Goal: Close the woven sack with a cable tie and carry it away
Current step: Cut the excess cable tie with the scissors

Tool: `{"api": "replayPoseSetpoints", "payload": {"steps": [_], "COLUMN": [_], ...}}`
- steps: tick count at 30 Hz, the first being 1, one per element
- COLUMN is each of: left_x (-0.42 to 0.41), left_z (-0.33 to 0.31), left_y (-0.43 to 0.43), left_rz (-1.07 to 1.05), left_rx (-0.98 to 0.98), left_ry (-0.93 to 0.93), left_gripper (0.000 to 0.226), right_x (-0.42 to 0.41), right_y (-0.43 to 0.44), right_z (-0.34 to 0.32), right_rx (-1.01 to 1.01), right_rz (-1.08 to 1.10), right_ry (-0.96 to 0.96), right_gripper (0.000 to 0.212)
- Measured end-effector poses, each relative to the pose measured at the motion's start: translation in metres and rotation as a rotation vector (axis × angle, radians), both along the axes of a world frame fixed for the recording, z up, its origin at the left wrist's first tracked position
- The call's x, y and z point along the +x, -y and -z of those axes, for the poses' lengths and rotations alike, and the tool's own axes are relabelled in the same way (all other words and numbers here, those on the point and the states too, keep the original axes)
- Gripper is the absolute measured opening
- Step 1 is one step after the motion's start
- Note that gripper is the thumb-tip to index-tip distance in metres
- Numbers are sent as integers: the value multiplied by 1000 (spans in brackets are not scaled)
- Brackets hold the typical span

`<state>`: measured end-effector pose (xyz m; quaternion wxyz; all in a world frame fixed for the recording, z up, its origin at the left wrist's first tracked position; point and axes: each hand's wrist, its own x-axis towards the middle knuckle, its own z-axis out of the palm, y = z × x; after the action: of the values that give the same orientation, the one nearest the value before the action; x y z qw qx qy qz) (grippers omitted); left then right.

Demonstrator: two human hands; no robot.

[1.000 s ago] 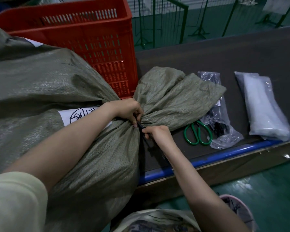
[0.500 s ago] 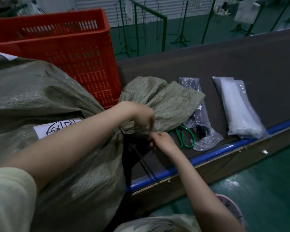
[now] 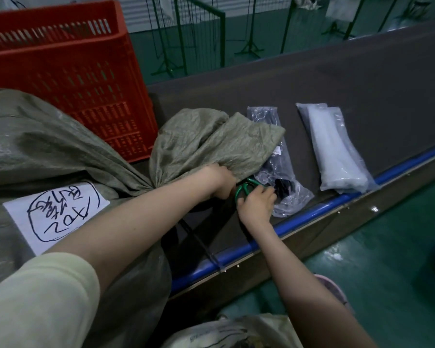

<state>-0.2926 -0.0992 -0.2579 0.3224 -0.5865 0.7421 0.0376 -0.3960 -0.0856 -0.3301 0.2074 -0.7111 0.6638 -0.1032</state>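
dark table (image 3: pixel 337 79) clear beyond sack (image 3: pixel 60 146); right hand (image 3: pixel 256 204) grips scissors (image 3: pixel 244 188).

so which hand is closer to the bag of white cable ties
Right. The right hand is at the green scissors, with the clear bag of black ties between it and the white tie bag. The left hand grips the sack's gathered mouth, farther left.

The scissors (image 3: pixel 245 188) show only green loops between the hands, their blades hidden, the woven sack (image 3: pixel 48 151) runs off the left edge, and whether a cable tie rings its gathered neck cannot be told.
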Motion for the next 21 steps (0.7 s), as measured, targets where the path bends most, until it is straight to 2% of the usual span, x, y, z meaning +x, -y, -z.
{"api": "replayPoseSetpoints", "payload": {"steps": [3, 9, 15, 18, 21], "left_x": [8, 26, 37, 38, 40], "left_z": [5, 3, -12, -20, -34], "left_y": [0, 7, 17, 18, 14], "left_rz": [-10, -138, -277, -292, -291], "left_rx": [0, -9, -44, 26, 147], "left_ry": [42, 103, 86, -25, -295], "left_gripper": [47, 55, 57, 49, 41], "right_x": [-5, -12, -32, -35, -39], "right_y": [7, 23, 7, 3, 7], "right_z": [-1, -5, -1, -5, -8], "right_rx": [46, 197, 180, 188, 188], "right_rz": [-24, 3, 92, 134, 105], "right_ry": [-49, 44, 333, 534, 669], "right_gripper": [55, 61, 28, 15, 11]}}
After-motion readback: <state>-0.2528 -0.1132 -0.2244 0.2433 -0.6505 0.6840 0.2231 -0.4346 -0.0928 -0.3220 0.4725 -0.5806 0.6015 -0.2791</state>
